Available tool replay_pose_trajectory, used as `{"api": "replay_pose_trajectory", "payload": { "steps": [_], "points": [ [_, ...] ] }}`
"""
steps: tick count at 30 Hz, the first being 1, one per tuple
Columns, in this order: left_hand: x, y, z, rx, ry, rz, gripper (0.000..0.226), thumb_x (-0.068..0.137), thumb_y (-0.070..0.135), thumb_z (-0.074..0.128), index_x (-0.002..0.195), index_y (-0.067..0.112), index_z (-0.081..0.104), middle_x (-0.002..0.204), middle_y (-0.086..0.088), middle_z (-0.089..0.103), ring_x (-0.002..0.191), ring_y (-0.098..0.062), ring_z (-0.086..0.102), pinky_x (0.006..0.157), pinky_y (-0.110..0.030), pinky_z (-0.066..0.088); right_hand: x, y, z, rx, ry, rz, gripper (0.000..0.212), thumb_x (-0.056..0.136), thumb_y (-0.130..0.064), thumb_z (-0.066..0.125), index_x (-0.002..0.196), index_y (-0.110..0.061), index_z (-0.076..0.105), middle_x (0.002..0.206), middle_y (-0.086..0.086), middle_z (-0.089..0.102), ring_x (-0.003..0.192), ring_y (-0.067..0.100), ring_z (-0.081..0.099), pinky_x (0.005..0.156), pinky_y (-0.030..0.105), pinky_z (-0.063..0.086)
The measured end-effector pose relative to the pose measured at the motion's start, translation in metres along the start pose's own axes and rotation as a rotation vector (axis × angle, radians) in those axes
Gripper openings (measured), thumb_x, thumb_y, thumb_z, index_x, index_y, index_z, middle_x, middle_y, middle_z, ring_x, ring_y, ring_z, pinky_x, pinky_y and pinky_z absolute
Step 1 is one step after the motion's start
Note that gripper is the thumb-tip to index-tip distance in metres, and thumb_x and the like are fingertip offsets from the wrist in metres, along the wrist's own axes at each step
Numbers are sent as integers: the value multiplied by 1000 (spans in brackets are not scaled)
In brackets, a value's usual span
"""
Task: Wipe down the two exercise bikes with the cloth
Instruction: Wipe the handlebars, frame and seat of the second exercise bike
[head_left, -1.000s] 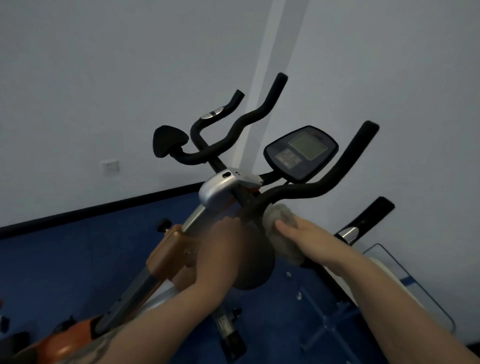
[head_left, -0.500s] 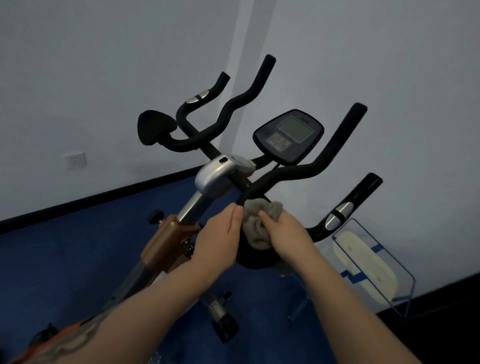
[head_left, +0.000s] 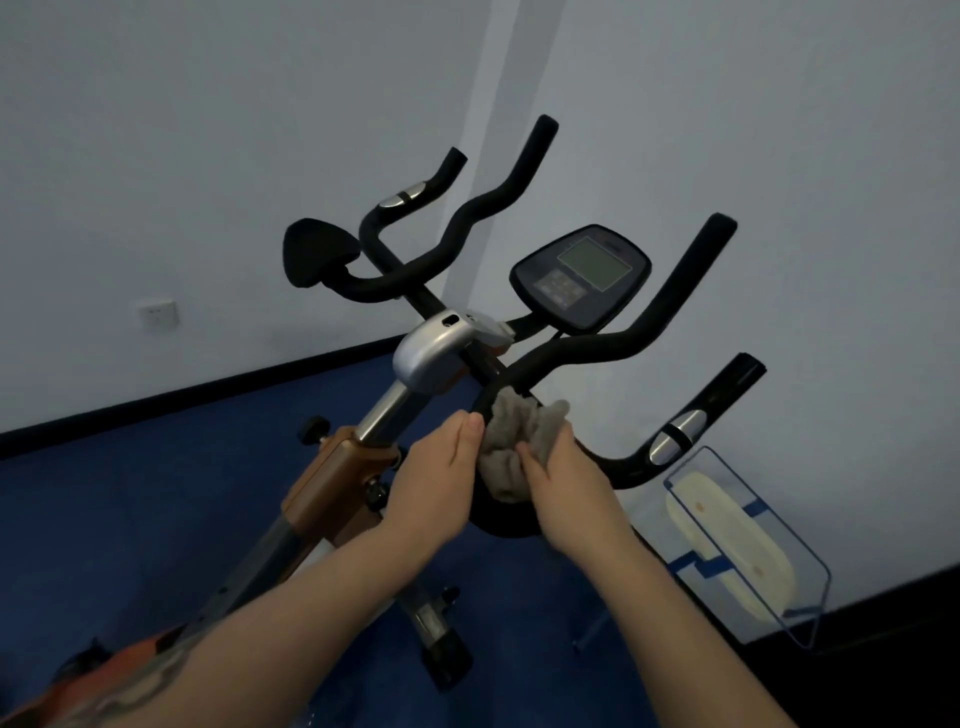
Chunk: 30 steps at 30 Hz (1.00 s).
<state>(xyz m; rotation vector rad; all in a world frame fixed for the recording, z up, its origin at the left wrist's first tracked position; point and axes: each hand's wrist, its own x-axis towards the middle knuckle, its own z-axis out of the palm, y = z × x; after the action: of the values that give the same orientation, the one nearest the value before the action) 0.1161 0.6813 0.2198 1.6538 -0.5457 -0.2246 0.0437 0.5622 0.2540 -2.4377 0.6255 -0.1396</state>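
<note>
An exercise bike with an orange frame (head_left: 332, 488) and black handlebars (head_left: 587, 353) fills the middle of the view. Its console (head_left: 582, 275) sits between the bars. A crumpled grey cloth (head_left: 514, 441) lies bunched on the near black elbow pad below the right handlebar. My right hand (head_left: 566, 488) grips the cloth from the right. My left hand (head_left: 441, 467) meets the cloth's left edge, thumb and fingers together on it; the fingertips are hidden. Only one bike is in view.
White walls meet in a corner behind the bike, with a socket (head_left: 158, 314) on the left wall. A clear plastic holder (head_left: 753, 551) with a pale pad stands on the blue floor (head_left: 130, 519) at the right. A black pedal (head_left: 447, 654) hangs below.
The cloth went from under my right hand alone to between both hands, bunched up higher. The view shifted, bringing the holder at the right into sight.
</note>
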Motion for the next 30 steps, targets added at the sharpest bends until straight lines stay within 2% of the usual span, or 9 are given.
{"api": "replay_pose_trajectory", "payload": {
  "steps": [4,6,10,12,15,20,25,28,30],
  "points": [
    [-9,-6,7,-214,77,-79,37,105,21,38,91,-7,57,95,-26,63,92,-32,62,91,-50,49,42,-13,-30,-233,-332,-44,44,101,-38,41,141,-21,37,133,12,55,117,27,54,94,33,42],
    [-17,-11,13,-327,132,-134,33,104,18,38,96,-7,59,97,-24,64,92,-23,62,86,-37,51,57,-23,-33,-254,-441,-142,46,100,-34,41,145,-22,33,136,12,53,118,25,52,101,40,41],
    [-28,-16,16,-282,190,-182,34,104,19,40,92,-4,61,81,-14,64,70,-6,62,59,-18,48,44,-3,-27,-18,-473,-328,50,97,-34,48,144,-37,28,135,-6,50,121,9,47,99,28,38],
    [-27,-17,17,-185,198,-177,34,104,21,39,97,0,65,88,-14,69,77,-11,66,67,-23,53,44,5,-33,29,-502,-359,51,94,-41,54,139,-43,31,131,-11,54,119,7,51,96,24,40],
    [-27,-16,21,-45,251,-195,29,104,17,38,106,2,64,101,-17,69,97,-29,66,89,-47,53,71,-21,-35,-318,-542,-496,39,89,-58,52,121,-35,48,114,-7,63,103,12,59,92,36,48],
    [-28,-11,21,83,265,-218,26,104,12,40,118,6,62,112,-15,67,106,-28,63,98,-50,47,61,-12,-22,-268,-369,-554,48,90,-63,47,125,-30,51,110,-1,66,100,21,62,85,39,50],
    [-28,-5,27,77,317,-288,32,105,24,36,107,8,63,104,-8,69,99,-20,64,94,-44,49,61,-3,-17,-147,-338,-381,50,94,-57,45,127,-21,54,117,6,65,107,27,60,92,39,48],
    [-30,0,30,102,336,-276,31,105,24,36,90,16,61,88,0,66,85,-11,61,81,-31,49,40,8,-12,15,-211,-286,47,95,-53,47,123,-15,52,112,6,64,104,28,60,79,32,43],
    [-32,3,30,93,349,-282,33,105,27,38,80,19,56,80,1,63,78,-13,60,77,-35,48,16,29,-6,258,-178,-194,39,96,-48,48,121,-18,48,108,2,62,96,18,62,72,27,42]
  ]
}}
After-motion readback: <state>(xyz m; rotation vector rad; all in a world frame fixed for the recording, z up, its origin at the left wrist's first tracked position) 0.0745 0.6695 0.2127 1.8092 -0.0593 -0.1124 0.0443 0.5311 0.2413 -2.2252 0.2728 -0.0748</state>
